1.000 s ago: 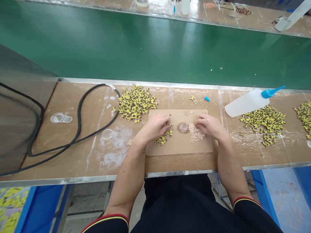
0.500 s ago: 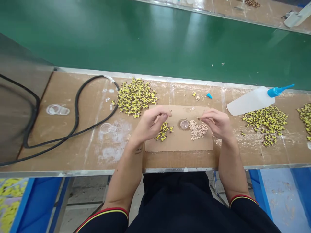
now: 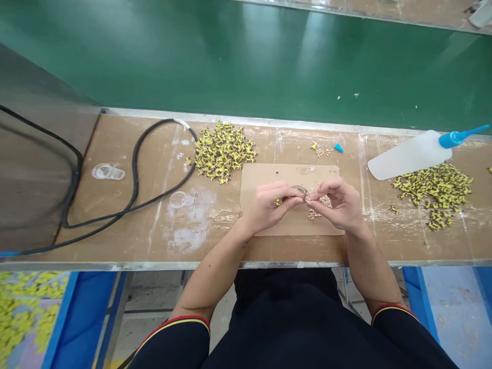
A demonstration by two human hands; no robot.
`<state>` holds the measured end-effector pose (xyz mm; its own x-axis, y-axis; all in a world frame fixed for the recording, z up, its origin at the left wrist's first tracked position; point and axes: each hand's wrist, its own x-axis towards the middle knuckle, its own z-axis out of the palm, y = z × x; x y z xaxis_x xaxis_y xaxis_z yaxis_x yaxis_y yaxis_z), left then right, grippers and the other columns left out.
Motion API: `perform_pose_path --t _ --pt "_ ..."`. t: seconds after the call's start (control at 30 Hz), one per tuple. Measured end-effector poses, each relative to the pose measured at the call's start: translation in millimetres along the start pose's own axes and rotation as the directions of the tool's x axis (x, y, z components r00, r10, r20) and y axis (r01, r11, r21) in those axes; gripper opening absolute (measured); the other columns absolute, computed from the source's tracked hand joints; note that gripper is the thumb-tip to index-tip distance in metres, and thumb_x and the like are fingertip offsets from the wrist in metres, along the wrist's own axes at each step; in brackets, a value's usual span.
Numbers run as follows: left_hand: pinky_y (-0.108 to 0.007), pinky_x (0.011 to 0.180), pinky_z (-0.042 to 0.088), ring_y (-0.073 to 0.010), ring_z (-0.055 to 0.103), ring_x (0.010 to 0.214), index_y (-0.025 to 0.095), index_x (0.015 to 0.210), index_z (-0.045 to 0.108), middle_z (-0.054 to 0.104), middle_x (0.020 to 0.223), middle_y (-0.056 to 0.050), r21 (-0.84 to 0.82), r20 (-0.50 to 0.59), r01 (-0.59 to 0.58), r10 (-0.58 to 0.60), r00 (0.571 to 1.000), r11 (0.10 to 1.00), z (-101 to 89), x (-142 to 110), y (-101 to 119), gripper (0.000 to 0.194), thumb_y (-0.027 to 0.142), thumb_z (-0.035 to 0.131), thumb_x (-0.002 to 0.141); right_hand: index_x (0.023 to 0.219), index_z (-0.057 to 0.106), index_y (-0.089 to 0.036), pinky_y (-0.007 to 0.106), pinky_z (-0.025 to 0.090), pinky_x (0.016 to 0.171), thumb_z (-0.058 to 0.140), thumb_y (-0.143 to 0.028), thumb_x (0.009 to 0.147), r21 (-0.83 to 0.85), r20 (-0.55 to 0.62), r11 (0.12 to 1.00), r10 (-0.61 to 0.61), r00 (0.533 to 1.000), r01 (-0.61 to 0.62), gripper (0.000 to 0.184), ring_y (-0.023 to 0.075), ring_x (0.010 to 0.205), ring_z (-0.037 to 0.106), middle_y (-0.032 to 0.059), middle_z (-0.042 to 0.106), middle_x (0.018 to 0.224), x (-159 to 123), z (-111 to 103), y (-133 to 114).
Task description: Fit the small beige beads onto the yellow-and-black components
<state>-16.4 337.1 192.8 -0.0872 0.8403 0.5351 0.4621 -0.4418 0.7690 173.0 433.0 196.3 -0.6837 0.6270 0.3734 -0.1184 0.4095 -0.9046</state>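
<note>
Over the cardboard sheet (image 3: 284,171) my left hand (image 3: 273,204) and my right hand (image 3: 337,203) meet, fingertips nearly touching. Both are closed in a pinch, and whatever tiny thing lies between the fingers is too small to name. Behind the fingertips a small round clear dish (image 3: 299,189) is partly covered. Pale, small branched pieces (image 3: 315,211) lie in a pile under my right fingers. My left hand hides most of the small yellow-and-dark pieces (image 3: 277,202) on the sheet.
A heap of yellow-and-dark pieces (image 3: 223,151) lies at the back left, another heap (image 3: 438,189) at the right. Beside the latter lies a white squeeze bottle (image 3: 409,155) with a blue nozzle. A blue cap (image 3: 339,147) sits behind the sheet. A black cable (image 3: 135,169) loops across the left.
My hands, earlier apart on either side of the dish, have come together above it. The view has shifted slightly. A small dark speck now shows on the sheet's upper left.
</note>
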Motion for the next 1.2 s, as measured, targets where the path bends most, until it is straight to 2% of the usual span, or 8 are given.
perform_pose_path --t 0.2,0.47,0.7,0.77,0.87,0.97,1.1,1.2 --pt "-0.021 0.065 0.052 -0.0113 0.066 0.071 0.016 0.092 0.072 0.070 0.080 -0.004 0.092 0.028 -0.078 0.075 0.997 0.993 3.4 -1.9 -2.9 0.009 0.022 0.067 0.096 0.092 0.065 -0.024 0.026 0.062 0.061 0.077 -0.020 0.088 -0.200 0.027 0.975 -0.093 0.995 0.096 0.013 0.0153 0.068 0.074 -0.0001 0.076 0.077 5.6 2.4 -2.6" --pt "-0.023 0.062 0.048 -0.0108 0.061 0.064 0.016 0.083 0.070 0.068 0.074 -0.003 0.016 0.031 0.014 -0.015 0.999 1.000 -0.4 0.2 1.3 0.019 0.029 0.066 0.097 0.093 0.074 -0.025 0.029 0.062 0.070 0.074 -0.016 0.091 -0.254 0.030 0.938 -0.236 0.971 0.236 0.009 0.0165 0.078 0.074 0.0024 0.078 0.087 10.1 6.7 -4.0" --pt "-0.022 0.062 0.048 -0.0105 0.061 0.064 0.016 0.084 0.070 0.069 0.073 -0.002 -0.040 0.030 0.013 -0.011 0.999 0.999 0.1 2.7 -2.8 0.017 0.027 0.067 0.097 0.091 0.068 -0.022 0.026 0.053 0.061 0.062 -0.017 0.098 -0.283 0.096 0.938 -0.182 0.979 0.202 0.010 0.0133 0.070 0.067 0.0018 0.074 0.082 9.9 6.4 -4.7" --pt "-0.022 0.064 0.049 -0.0100 0.061 0.066 0.017 0.084 0.070 0.070 0.074 -0.002 -0.041 -0.017 -0.005 0.004 1.000 0.999 -1.6 3.9 -5.1 0.017 0.027 0.066 0.098 0.092 0.066 -0.022 0.026 0.051 0.063 0.060 -0.017 0.099 -0.333 0.124 0.923 -0.160 0.979 0.193 0.011 0.0136 0.070 0.066 0.0018 0.073 0.082 10.9 -0.9 -2.7" --pt "-0.023 0.067 0.051 -0.0105 0.063 0.071 0.018 0.083 0.069 0.068 0.076 -0.002 -0.055 -0.169 0.000 -0.009 0.986 0.998 -9.3 5.6 -10.4 0.023 0.032 0.062 0.100 0.092 0.066 -0.022 0.029 0.050 0.067 0.057 -0.019 0.101 -0.477 0.195 0.863 -0.082 0.977 0.167 0.013 0.0160 0.073 0.065 0.0037 0.073 0.083 12.6 -14.6 4.8" --pt "-0.023 0.064 0.052 -0.0106 0.064 0.070 0.019 0.083 0.068 0.066 0.076 -0.002 -0.149 -0.269 0.049 -0.088 0.959 0.988 -18.4 6.1 -16.2 0.029 0.039 0.060 0.101 0.091 0.067 -0.021 0.031 0.049 0.071 0.055 -0.021 0.102 -0.609 0.254 0.780 0.015 0.967 0.147 0.017 0.0188 0.078 0.066 0.0057 0.074 0.085 13.1 -22.5 14.3" --pt "-0.019 0.049 0.049 -0.0069 0.061 0.054 0.019 0.088 0.073 0.065 0.071 0.000 -0.284 -0.252 0.165 -0.240 0.937 0.944 -23.5 5.9 -20.3 0.026 0.043 0.067 0.097 0.091 0.069 -0.021 0.031 0.047 0.070 0.055 -0.024 0.103 -0.681 0.288 0.717 0.070 0.955 0.153 0.018 0.0199 0.081 0.066 0.0064 0.074 0.087 11.6 -22.2 21.2" --pt "-0.017 0.049 0.050 -0.0052 0.061 0.053 0.020 0.091 0.078 0.067 0.074 0.000 -0.327 -0.271 0.216 -0.311 0.911 0.920 -23.5 6.5 -21.2 0.021 0.041 0.073 0.093 0.091 0.069 -0.020 0.031 0.045 0.067 0.054 -0.025 0.103 -0.702 0.288 0.697 0.085 0.954 0.150 0.020 0.0197 0.078 0.066 0.0061 0.073 0.085 10.3 -20.9 22.4"
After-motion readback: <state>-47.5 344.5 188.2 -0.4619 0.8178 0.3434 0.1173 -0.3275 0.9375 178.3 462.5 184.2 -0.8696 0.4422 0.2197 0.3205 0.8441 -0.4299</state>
